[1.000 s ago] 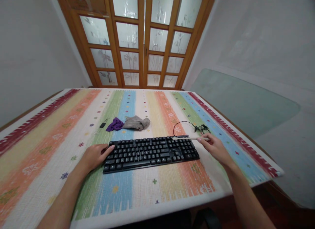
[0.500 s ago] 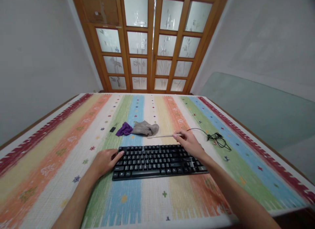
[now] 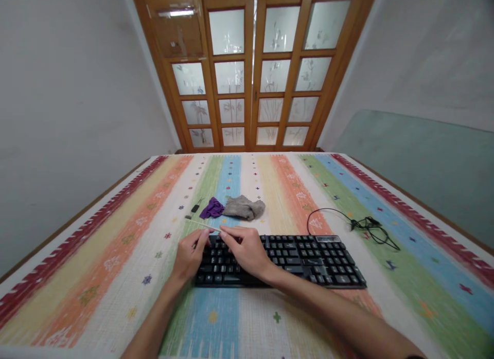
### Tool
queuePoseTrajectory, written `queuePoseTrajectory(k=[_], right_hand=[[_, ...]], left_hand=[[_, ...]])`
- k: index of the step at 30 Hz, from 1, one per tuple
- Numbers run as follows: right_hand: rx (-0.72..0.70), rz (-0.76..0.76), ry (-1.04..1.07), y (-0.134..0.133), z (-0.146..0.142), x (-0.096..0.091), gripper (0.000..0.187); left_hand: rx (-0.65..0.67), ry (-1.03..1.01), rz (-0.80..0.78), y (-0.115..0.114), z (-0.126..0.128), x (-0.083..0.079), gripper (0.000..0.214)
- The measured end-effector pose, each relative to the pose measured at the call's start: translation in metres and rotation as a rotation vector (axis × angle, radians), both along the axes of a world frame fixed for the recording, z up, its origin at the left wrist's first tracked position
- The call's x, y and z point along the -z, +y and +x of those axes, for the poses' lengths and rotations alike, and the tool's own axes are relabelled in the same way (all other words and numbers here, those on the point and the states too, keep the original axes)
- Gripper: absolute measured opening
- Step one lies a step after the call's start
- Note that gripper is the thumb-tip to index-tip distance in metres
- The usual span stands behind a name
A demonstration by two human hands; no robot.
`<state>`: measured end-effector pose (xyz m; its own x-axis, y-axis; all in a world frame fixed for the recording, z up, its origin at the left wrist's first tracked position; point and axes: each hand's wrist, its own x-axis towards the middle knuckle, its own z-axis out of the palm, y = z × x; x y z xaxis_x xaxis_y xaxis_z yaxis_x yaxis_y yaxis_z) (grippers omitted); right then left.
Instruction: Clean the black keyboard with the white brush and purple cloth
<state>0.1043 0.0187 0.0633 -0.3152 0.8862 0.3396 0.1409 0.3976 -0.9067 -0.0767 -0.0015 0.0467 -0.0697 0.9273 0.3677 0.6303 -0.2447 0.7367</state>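
A thin pale stick [image 3: 199, 223] with a small dark tip slants over the far left edge of the black keyboard [image 3: 287, 261]. My right hand [image 3: 245, 248] is closed, pinching the stick between thumb and fingertips above the keys. Close beside it, my left hand [image 3: 192, 253] is also closed, with thumb and finger together at the stick near the keyboard's left end. Both hands cover part of the left keys. Beyond them lie a crumpled purple cloth [image 3: 212, 208] and a grey cloth [image 3: 243, 208], which touch or nearly touch.
A small black piece [image 3: 195, 208] lies left of the purple cloth. The keyboard's bundled cable [image 3: 368, 224] rests on the right. A striped tablecloth [image 3: 262, 328] covers the table. Glass-paned wooden doors [image 3: 254, 76] stand beyond the table's far edge.
My right hand has moved left with the stick, from the keyboard's right part to its left end. The left hand has left the keyboard corner and closed at the stick. The view has shifted.
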Motion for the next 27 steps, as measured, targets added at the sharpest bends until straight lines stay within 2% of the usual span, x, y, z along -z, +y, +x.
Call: queuePoseTrajectory(k=[3, 7, 11, 16, 20, 24, 27], right_hand=[[-0.063, 0.059, -0.057, -0.007, -0.01, 0.006, 0.026], [-0.074, 0.052, -0.146, -0.011, -0.013, 0.009, 0.023], [-0.064, 0.028, -0.179, -0.011, 0.0, 0.003, 0.021], [0.011, -0.007, -0.253, -0.004, 0.044, -0.001, 0.02], [0.113, -0.103, -0.229, 0.003, 0.092, 0.005, 0.024], [0.274, -0.183, -0.175, 0.004, 0.141, 0.012, 0.03], [0.407, -0.168, -0.173, 0.002, 0.175, 0.016, 0.033]], left_hand=[[-0.038, -0.105, -0.032, -0.003, 0.008, -0.003, 0.041], [-0.066, -0.226, -0.117, -0.003, 0.011, -0.002, 0.037], [-0.125, -0.186, -0.143, 0.002, 0.002, -0.006, 0.037], [-0.317, 0.035, -0.1, 0.016, -0.035, -0.017, 0.039], [-0.481, 0.291, -0.119, 0.028, -0.073, -0.016, 0.042], [-0.551, 0.563, -0.219, 0.034, -0.094, -0.009, 0.043], [-0.538, 0.635, -0.275, 0.035, -0.097, -0.003, 0.041]])
